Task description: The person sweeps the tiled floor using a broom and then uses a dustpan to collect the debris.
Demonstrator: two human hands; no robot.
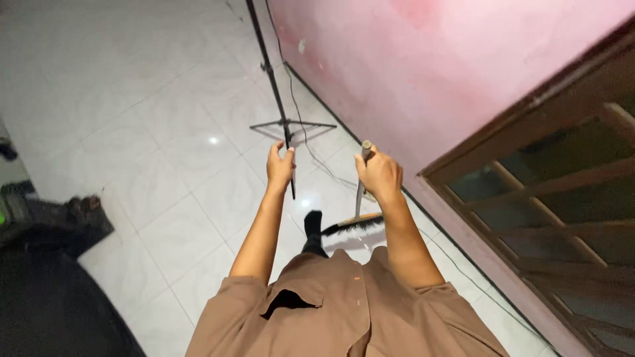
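Note:
My right hand (378, 173) grips the top of a grey broom handle (361, 192). The broom's wooden head with black bristles (354, 225) rests on the white tiled floor by my black-socked foot (313, 231). My left hand (280, 165) is closed around the thin black pole of a tripod stand (272, 86), which rises to the top of the frame. The stand's spread legs (291, 125) sit on the floor just beyond my hands. My brown shirt fills the bottom of the view.
A pink wall (423, 66) runs along the right, with a dark wooden window frame (555, 185) at far right. A thin black cable (311, 152) trails along the wall base. Dark bags or cushions (46, 264) lie at the lower left.

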